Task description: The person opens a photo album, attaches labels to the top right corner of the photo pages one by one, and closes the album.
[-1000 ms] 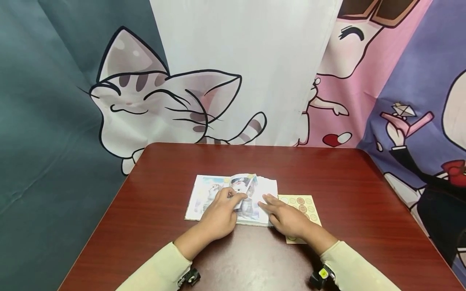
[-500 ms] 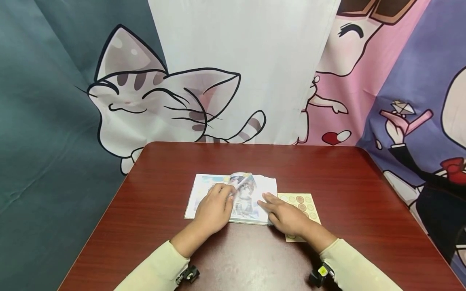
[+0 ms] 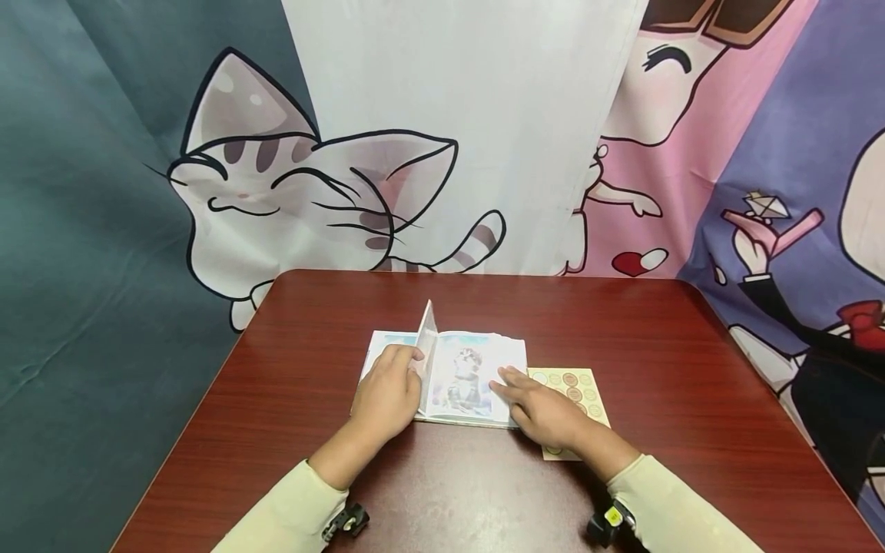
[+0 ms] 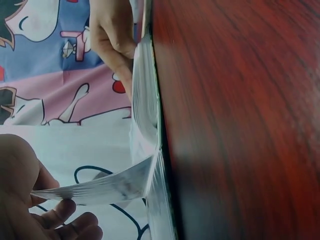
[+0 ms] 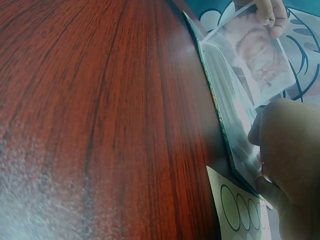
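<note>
An open picture book [image 3: 509, 355] with pale cat illustrations lies on the table. One page [image 3: 427, 349] stands nearly upright at the middle of the book, pinched between the thumb and fingers of my left hand [image 3: 389, 390]. The left wrist view shows this raised page [image 4: 117, 186] edge-on, running from the spine to the thumb. On its face in the right wrist view is a cat picture. My right hand [image 3: 542, 411] rests on the right-hand page near its outer edge, fingers extended. Most of the left-hand page is hidden behind my left hand.
A cream sheet with round stickers [image 3: 588, 395] lies right of the book, partly under my right hand and forearm. The reddish-brown wooden table [image 3: 290, 361] reaches back to a cartoon-printed cloth backdrop [image 3: 477, 84].
My left hand has moved left, carrying the page from lying curled over the right side to nearly upright. Another cat picture is uncovered on the right. My right hand has stayed in place.
</note>
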The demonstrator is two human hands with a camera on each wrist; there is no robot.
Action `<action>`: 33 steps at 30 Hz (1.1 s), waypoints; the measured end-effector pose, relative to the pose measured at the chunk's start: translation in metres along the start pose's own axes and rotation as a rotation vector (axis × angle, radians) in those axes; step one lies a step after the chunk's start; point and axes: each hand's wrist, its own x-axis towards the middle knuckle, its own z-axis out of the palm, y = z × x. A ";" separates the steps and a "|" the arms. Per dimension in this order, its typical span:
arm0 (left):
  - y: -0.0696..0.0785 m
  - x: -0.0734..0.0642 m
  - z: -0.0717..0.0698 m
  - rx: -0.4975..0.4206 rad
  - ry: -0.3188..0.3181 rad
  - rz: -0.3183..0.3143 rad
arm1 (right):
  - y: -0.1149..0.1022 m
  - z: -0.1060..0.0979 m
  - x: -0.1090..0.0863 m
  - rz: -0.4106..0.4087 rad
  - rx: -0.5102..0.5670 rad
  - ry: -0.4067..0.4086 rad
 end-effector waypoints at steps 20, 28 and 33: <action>-0.028 -0.005 -0.015 0.231 -0.140 -0.134 | 0.003 0.001 -0.001 -0.026 -0.014 0.006; -0.036 -0.006 -0.013 0.282 -0.304 -0.234 | 0.004 0.002 -0.001 -0.020 -0.014 0.004; -0.041 -0.006 -0.009 0.313 -0.382 -0.259 | 0.004 0.003 -0.001 -0.021 -0.016 0.006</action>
